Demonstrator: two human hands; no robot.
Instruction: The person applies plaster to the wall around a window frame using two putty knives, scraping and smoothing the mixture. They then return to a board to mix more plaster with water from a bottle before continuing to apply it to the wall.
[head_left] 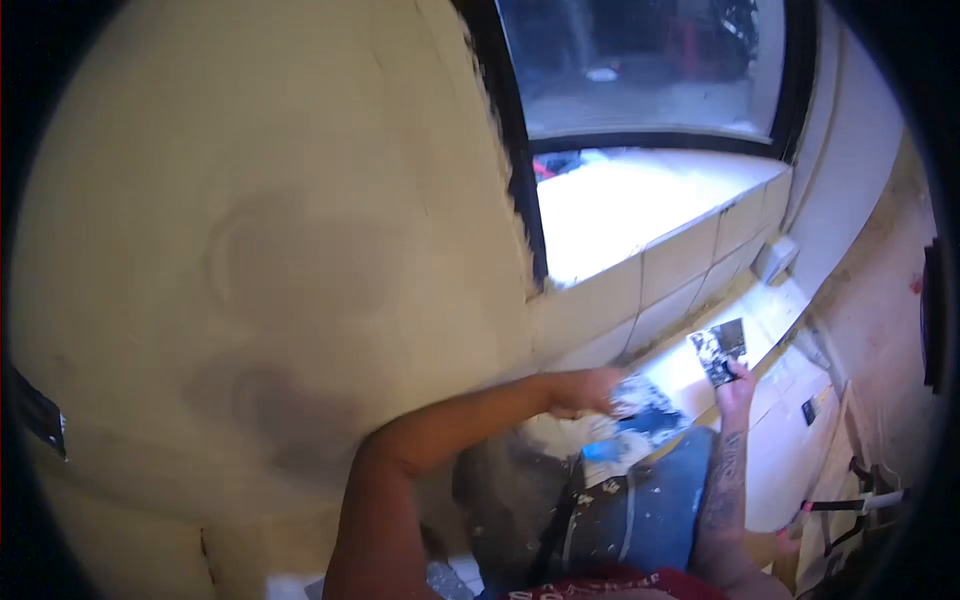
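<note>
**Wall, left.** The cream wall (pixel 250 250) fills the left half of the view. Two darker, damp-looking patches show on it, one above the other.

**Left hand.** The left hand (pixel 585 390) reaches in across the lower centre, fingers closed around the grip of a wide blade (pixel 640 400). The blade sits low, near the foot of the wall, below the tiled ledge (pixel 680 260). Its face carries white smears over dark metal.

**Right hand.** The right hand (pixel 740 385), on a tattooed forearm, pinches the lower edge of a small blade (pixel 720 350) and holds it upright, just right of the wide blade and apart from it. This face is also part coated in white.

**Handling.** Both blades appear thin, flat and stiff, and probably light. The white coating is likely wet and slippery, so take hold at the bare handle or the clean lower edge, never on the coated face. Keep a loaded face level or the material may slide off.

**Containers.** A blue object (pixel 600 450) shows just below the wide blade. It cannot be told whether this is a tub, and no contents are visible. Below it lie dark, white-spattered trousers (pixel 650 500).

**Upper right.** The black-framed window (pixel 650 60) stands above the ledge, whose top is brightly lit.
</note>
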